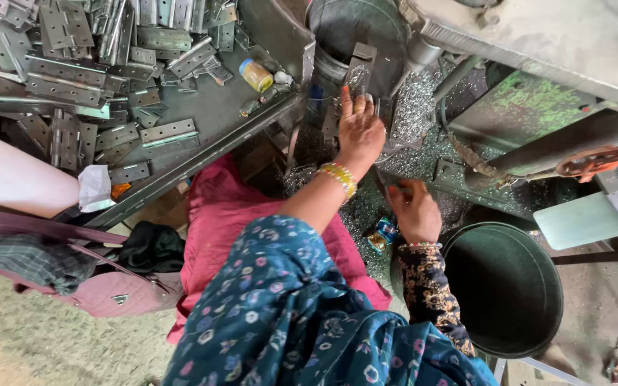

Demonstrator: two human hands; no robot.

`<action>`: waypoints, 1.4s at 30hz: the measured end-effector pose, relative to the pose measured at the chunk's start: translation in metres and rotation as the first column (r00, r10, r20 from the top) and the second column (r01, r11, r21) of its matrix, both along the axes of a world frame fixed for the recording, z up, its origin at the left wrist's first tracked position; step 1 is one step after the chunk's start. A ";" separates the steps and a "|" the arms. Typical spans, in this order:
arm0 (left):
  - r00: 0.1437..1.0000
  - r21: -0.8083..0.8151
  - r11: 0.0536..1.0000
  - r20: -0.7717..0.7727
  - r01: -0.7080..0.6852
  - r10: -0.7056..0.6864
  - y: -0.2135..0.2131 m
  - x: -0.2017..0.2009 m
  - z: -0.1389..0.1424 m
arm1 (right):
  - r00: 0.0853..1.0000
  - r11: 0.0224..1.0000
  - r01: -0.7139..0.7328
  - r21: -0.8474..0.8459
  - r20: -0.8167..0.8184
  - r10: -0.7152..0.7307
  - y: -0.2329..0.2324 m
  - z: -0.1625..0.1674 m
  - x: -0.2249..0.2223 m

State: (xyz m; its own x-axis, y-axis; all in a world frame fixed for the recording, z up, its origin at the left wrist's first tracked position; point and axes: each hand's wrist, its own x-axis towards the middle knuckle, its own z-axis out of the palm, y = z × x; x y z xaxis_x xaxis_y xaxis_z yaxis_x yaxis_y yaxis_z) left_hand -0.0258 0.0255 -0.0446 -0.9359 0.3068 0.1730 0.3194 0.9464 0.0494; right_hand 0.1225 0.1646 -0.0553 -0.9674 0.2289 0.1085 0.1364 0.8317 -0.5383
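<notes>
Two hands work at a grey machine (538,43) w/ metal shavings (423,107) strewn over its bed. Top left, a sloped steel table (209,107) carries a big heap of flat grey hinges (73,64), plus a small yellow-capped bottle (256,75) near its edge. Lower right, a dark round bucket (506,286) sits beside the person's right forearm. Left arm is stretched fwd, yellow bangles at the wrist; left hand (357,132) lies palm-down, fingers extended, pressing on a hinge piece (360,68) standing in the machine slot, not clasped round it. Right hand (415,209) is lower, nearer the body, fingers curled shut on a thin dark rod (381,187), arm bent at the elbow. Small blue-gold wrapper (380,234) lies just left of that hand.
</notes>
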 end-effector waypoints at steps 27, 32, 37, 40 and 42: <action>0.951 -0.015 1.000 -0.308 0.024 -0.028 0.002 0.006 -0.021 | 0.875 0.980 0.011 -0.197 0.476 0.086 0.031 -0.132 0.003; 0.975 -0.162 0.986 -0.209 0.047 -0.080 0.006 0.006 -0.014 | 0.943 0.992 -0.119 -0.029 0.309 0.122 0.037 -0.128 -0.002; 0.983 -0.260 0.963 -0.146 0.071 -0.112 0.006 0.005 -0.013 | 0.933 0.998 -0.036 0.053 0.358 0.015 0.027 -0.132 -0.001; 0.938 0.090 0.996 -0.347 0.009 0.022 -0.004 0.007 -0.021 | 0.918 0.999 -0.029 0.044 0.396 0.010 0.019 -0.130 0.007; 0.894 0.103 0.992 -0.447 0.079 -0.025 -0.011 0.005 -0.024 | 0.935 0.996 -0.091 0.014 0.347 0.080 0.023 -0.120 0.006</action>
State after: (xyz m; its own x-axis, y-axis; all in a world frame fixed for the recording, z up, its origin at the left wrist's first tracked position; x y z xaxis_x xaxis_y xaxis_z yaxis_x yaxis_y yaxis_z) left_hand -0.0209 0.0149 -0.0690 -0.7367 0.3055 0.6033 0.3821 0.9241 -0.0014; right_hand 0.1281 0.1874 -0.1756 -0.9622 0.1452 -0.2304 0.2370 0.8631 -0.4460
